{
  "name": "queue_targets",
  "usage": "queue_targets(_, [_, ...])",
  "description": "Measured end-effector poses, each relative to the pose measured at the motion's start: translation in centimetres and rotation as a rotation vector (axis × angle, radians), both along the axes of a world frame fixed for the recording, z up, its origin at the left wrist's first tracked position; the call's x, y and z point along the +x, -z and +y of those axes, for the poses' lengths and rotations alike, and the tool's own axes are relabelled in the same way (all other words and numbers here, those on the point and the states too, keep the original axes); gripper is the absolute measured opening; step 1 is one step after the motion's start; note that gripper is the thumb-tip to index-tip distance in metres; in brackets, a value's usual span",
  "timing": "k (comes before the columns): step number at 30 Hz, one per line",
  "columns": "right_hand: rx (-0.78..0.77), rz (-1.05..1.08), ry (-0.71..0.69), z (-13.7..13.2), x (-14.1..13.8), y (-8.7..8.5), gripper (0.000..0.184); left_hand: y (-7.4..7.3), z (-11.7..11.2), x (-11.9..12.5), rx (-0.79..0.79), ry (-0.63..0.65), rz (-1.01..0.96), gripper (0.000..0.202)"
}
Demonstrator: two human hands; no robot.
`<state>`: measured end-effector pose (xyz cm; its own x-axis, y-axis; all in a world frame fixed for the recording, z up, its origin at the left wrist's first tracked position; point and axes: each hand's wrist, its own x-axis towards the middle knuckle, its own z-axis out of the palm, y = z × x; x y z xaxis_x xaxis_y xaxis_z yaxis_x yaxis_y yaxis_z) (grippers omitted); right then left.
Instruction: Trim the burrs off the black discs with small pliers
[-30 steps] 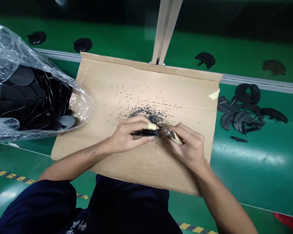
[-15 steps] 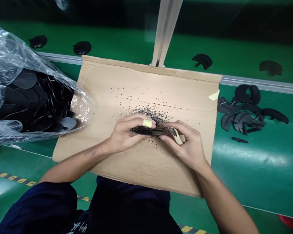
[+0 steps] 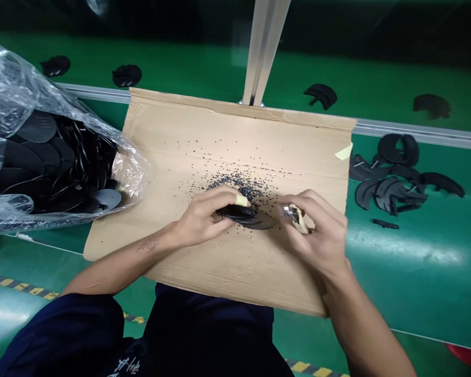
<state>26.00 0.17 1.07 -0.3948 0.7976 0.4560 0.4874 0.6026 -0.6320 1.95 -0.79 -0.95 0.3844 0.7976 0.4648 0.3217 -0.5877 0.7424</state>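
L hand (image 3: 204,217): gripping black plastic disc (image 3: 251,220), taped finger on top.
R hand (image 3: 317,233): pinching small metal tool (image 3: 296,214), just beside disc.
Disc pos: over cardboard sheet (image 3: 172,136), at black crumbs (image 3: 239,184).

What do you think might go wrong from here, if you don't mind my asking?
The small metal-tipped tool in the right hand is close to the left hand, so a slip might nick its fingers. Loose black crumbs on the cardboard might also cling to the black disc.
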Motion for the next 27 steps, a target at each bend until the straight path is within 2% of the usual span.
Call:
queue_targets(3, [0.143,-0.226,0.002,0.42,0.26,0.52,0.017,-0.43,-0.23,0.16,-0.131,0.014,-0.079,0.023])
queue_targets(6, [0.229,-0.339,-0.026,0.42,0.19,0.95,0.019,-0.5,-0.41,0.24,-0.178,0.037,-0.114,0.024])
queue_targets(14, [0.292,-0.393,-0.028,0.32,0.12,0.65,0.016,-0.37,-0.46,0.37,-0.14,0.07,-0.101,0.02])
queue_targets(19, [0.38,-0.458,0.04,0.02,-0.13,0.37,0.017,-0.25,-0.55,0.42,-0.102,0.062,-0.093,0.018])
queue_targets(27, [0.417,-0.517,0.091,-0.34,-0.28,0.26,0.018,-0.09,-0.59,0.33,-0.068,0.054,-0.109,0.02])
